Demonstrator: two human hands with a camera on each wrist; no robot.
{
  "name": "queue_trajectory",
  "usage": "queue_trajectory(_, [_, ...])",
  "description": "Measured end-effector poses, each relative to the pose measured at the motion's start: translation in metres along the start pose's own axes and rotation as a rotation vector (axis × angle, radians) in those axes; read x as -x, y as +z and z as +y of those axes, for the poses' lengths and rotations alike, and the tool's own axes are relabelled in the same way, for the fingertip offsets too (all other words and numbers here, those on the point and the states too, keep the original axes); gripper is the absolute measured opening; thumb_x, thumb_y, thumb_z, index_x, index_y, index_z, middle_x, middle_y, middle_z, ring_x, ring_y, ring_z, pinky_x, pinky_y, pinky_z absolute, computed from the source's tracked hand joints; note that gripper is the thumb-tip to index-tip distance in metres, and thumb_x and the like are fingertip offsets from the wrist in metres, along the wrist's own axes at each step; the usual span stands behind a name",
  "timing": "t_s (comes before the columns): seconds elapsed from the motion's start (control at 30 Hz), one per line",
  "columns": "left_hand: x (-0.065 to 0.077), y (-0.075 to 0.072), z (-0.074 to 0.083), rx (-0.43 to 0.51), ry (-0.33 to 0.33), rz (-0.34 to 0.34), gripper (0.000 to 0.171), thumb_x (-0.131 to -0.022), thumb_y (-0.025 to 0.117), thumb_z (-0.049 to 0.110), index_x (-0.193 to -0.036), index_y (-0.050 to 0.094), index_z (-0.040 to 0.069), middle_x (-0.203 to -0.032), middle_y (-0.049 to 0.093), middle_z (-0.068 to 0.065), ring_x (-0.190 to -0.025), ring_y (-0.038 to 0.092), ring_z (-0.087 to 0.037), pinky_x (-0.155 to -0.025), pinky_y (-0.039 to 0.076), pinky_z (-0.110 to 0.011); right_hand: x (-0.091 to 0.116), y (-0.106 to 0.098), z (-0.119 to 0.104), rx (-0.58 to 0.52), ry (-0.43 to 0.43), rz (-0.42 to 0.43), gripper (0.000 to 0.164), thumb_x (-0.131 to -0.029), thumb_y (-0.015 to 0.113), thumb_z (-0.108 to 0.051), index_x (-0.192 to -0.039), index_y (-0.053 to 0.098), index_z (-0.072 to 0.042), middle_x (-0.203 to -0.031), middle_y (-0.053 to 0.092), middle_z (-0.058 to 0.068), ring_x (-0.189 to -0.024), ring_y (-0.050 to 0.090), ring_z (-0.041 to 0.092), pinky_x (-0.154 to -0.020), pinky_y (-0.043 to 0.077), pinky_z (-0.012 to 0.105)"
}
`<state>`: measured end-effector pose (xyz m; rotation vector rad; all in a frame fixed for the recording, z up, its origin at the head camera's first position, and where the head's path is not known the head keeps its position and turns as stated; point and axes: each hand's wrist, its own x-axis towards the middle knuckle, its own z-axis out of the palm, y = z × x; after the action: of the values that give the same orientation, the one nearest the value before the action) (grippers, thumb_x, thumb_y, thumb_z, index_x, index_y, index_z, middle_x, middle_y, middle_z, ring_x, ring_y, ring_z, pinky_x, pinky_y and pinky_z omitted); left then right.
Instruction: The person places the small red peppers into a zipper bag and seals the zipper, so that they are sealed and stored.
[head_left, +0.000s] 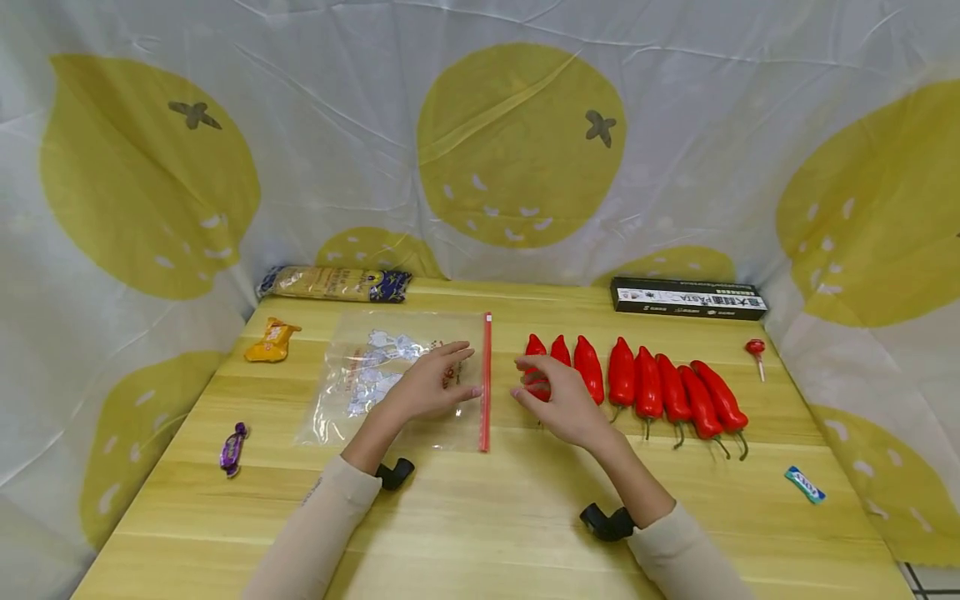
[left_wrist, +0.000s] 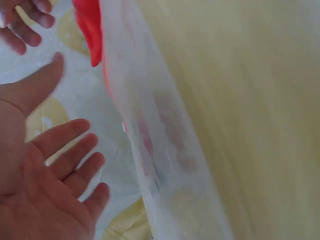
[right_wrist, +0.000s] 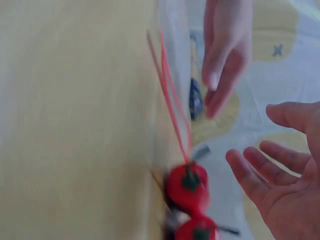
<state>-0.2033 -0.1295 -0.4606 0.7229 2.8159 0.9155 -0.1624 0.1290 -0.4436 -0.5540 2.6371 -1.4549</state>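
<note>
My left hand (head_left: 431,383) hovers over a clear zip bag (head_left: 337,358), fingers relaxed and holding nothing. The bag lies flat with printed figures on it, its red zip edge (head_left: 486,417) facing right. In the right wrist view the two red strips (right_wrist: 175,110) of that edge stand apart in the middle. My right hand (head_left: 558,404), fingers loosely bent with nothing in them, is above the left end of a row of red peppers (head_left: 621,371), partly covering the nearest ones. Green stems of the peppers point toward me. A gap separates the two hands.
At the back lie a pasta packet (head_left: 330,283) on the left and a black pasta box (head_left: 688,300) on the right. An orange wrapped snack (head_left: 272,341) and purple candy (head_left: 233,450) are on the left; a lollipop (head_left: 755,347) and small blue-white packet (head_left: 806,484) on the right.
</note>
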Motion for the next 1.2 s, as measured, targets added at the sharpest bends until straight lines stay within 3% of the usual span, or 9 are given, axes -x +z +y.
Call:
queue_trajectory(0.13, [0.0, 0.007, -0.004, 0.018, -0.019, -0.035, 0.066, -0.091, 0.067, 0.042, -0.143, 0.047, 0.007, -0.153, 0.041, -0.009, -0.142, 0.037, -0.032, -0.115, 0.032, -0.048, -0.003, 0.018, 0.0, -0.119, 0.031, -0.037, 0.044, -0.09, 0.07, -0.02, -0.131, 0.056, -0.011, -0.131, 0.059, 0.012, -0.107, 0.067, 0.021, -0.09, 0.056, 0.035])
queue_trajectory(0.27, [0.004, 0.012, -0.009, -0.017, -0.002, -0.033, 0.052, -0.093, 0.066, 0.032, -0.136, 0.055, 0.005, -0.143, 0.053, -0.01, -0.135, 0.047, -0.031, -0.113, 0.036, -0.046, -0.003, 0.031, 0.001, -0.123, 0.057, -0.079, 0.044, -0.092, 0.067, -0.015, -0.133, 0.054, -0.004, -0.133, 0.058, 0.015, -0.111, 0.066, 0.025, -0.092, 0.054, 0.035])
queue_trajectory(0.43, [0.005, 0.02, -0.016, -0.016, 0.03, 0.061, 0.036, -0.089, 0.072, 0.026, -0.12, 0.069, 0.007, -0.127, 0.065, -0.009, -0.126, 0.054, -0.031, -0.109, 0.04, -0.046, 0.001, 0.04, 0.003, -0.061, 0.05, -0.116, 0.042, -0.093, 0.064, -0.012, -0.133, 0.054, -0.001, -0.132, 0.059, 0.015, -0.112, 0.065, 0.027, -0.094, 0.054, 0.038])
queue_trajectory(0.67, [0.008, 0.029, -0.025, 0.084, -0.03, 0.201, 0.016, -0.081, 0.08, 0.026, -0.091, 0.08, 0.014, -0.107, 0.072, -0.002, -0.111, 0.063, -0.024, -0.096, 0.05, -0.041, 0.001, 0.051, 0.006, 0.112, -0.03, -0.169, 0.041, -0.092, 0.065, -0.014, -0.131, 0.057, -0.003, -0.13, 0.059, 0.01, -0.108, 0.063, 0.025, -0.092, 0.054, 0.039])
queue_trajectory(0.8, [0.011, 0.031, -0.027, 0.135, -0.047, 0.23, 0.012, -0.082, 0.079, 0.027, -0.089, 0.08, 0.018, -0.102, 0.074, 0.003, -0.111, 0.064, -0.02, -0.099, 0.049, -0.039, -0.001, 0.054, 0.008, 0.127, -0.06, -0.16, 0.041, -0.093, 0.065, -0.014, -0.132, 0.057, -0.005, -0.129, 0.06, 0.009, -0.109, 0.062, 0.023, -0.092, 0.054, 0.038])
queue_trajectory(0.97, [0.016, 0.031, -0.027, 0.271, -0.056, 0.264, 0.009, -0.084, 0.077, 0.027, -0.093, 0.078, 0.025, -0.097, 0.074, 0.01, -0.097, 0.068, -0.011, -0.086, 0.055, -0.032, -0.006, 0.053, 0.01, 0.149, -0.073, -0.137, 0.039, -0.095, 0.062, -0.015, -0.133, 0.058, -0.009, -0.127, 0.061, 0.007, -0.105, 0.062, 0.018, -0.089, 0.054, 0.034])
queue_trajectory(1.07, [0.018, 0.028, -0.026, 0.343, -0.063, 0.293, 0.01, -0.086, 0.075, 0.029, -0.095, 0.077, 0.027, -0.1, 0.073, 0.008, -0.094, 0.069, -0.01, -0.079, 0.057, -0.028, -0.008, 0.053, 0.01, 0.231, -0.101, -0.154, 0.031, -0.096, 0.06, -0.015, -0.126, 0.063, -0.009, -0.131, 0.059, 0.008, -0.114, 0.059, 0.021, -0.097, 0.051, 0.038])
queue_trajectory(1.2, [0.02, 0.022, -0.024, 0.429, -0.109, 0.351, 0.017, -0.087, 0.071, 0.038, -0.1, 0.075, 0.027, -0.104, 0.073, 0.006, -0.096, 0.068, -0.012, -0.086, 0.056, -0.032, -0.007, 0.053, 0.009, 0.345, -0.122, -0.193, 0.026, -0.097, 0.059, -0.018, -0.119, 0.067, -0.008, -0.133, 0.058, 0.008, -0.125, 0.053, 0.025, -0.108, 0.043, 0.041])
